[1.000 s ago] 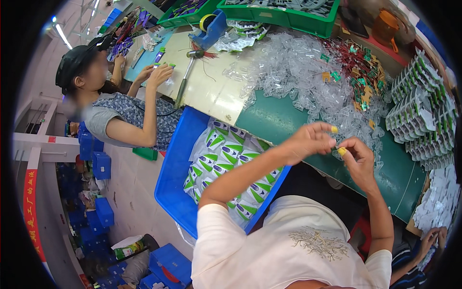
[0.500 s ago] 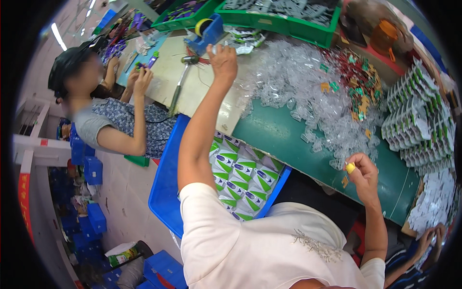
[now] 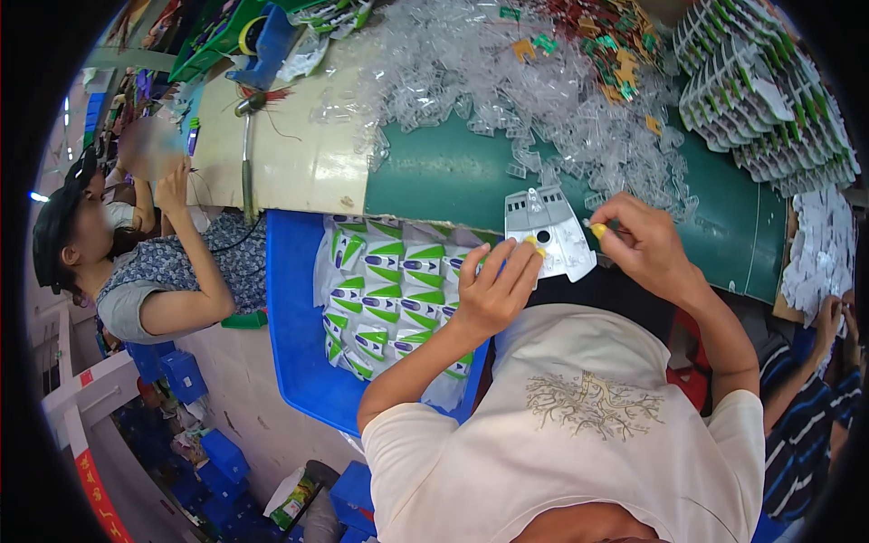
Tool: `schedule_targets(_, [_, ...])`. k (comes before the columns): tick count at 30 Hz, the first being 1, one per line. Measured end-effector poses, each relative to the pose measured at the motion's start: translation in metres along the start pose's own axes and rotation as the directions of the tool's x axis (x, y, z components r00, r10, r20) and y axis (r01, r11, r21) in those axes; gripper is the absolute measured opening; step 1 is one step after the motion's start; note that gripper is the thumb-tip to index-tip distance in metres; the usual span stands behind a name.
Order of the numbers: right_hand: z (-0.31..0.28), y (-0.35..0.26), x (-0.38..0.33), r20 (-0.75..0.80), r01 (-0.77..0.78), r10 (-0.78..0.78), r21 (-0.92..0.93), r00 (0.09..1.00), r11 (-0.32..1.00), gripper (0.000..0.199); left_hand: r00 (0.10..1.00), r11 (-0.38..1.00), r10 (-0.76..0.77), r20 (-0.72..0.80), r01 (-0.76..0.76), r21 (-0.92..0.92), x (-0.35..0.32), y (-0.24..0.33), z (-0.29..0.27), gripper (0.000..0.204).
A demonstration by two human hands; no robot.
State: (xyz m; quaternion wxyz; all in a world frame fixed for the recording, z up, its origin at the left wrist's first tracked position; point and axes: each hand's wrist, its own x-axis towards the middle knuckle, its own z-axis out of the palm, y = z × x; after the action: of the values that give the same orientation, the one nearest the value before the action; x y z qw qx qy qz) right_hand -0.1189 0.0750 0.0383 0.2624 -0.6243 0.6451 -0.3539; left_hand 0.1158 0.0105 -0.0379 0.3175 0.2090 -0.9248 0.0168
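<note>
My left hand grips the lower left edge of a light grey plastic housing with slots and a round dark hole, held at the table's near edge. Just right of the housing, my right hand is closed in a pinch. A small pale bit shows at its fingertips, too small to name. A yellow cover sits on a right fingertip, and similar yellow shows by my left fingertips. Beyond both hands lies a heap of clear plastic pieces on the green tabletop.
Left of my lap, a blue bin holds stacked white-green packages. A hammer and a blue tape dispenser are on the table. Stacked grey-green parts rise at right. Co-workers sit at left and right.
My left hand has come back from beside the tape dispenser to the near table edge with the grey housing. My right hand has moved beside it. The view has shifted.
</note>
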Motion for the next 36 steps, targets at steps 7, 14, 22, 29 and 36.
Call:
schedule_targets(7, [0.039, 0.005, 0.011, 0.015, 0.242, -0.247, -0.268, 0.969, 0.933, 0.012, 0.993, 0.992, -0.084, 0.083, 0.091, -0.086, -0.004, 0.007, 0.013, 0.032])
schedule_targets(14, [0.054, 0.008, 0.01, 0.248, 0.406, -0.324, -0.487, 0.913, 0.773, 0.016, 0.989, 0.986, -0.076, 0.125, 0.093, -0.14, -0.006, 0.004, 0.009, 0.021])
schedule_targets(22, [0.05, 0.005, 0.007, 0.192, 0.348, -0.294, -0.4, 0.936, 0.848, 0.021, 0.996, 0.853, -0.013, 0.09, 0.058, -0.519, 0.048, -0.07, 0.009, 0.034])
schedule_targets(29, [0.044, 0.003, -0.003, 0.183, 0.317, -0.264, -0.394, 0.947, 0.863, 0.025, 0.954, 0.876, 0.209, 0.216, -0.084, -0.475, 0.084, -0.107, 0.028, 0.029])
schedule_targets(36, [0.041, 0.003, -0.006, 0.171, 0.296, -0.249, -0.374, 0.953, 0.879, 0.025, 0.943, 0.934, 0.066, 0.325, 0.056, -0.353, 0.054, -0.086, 0.0, 0.032])
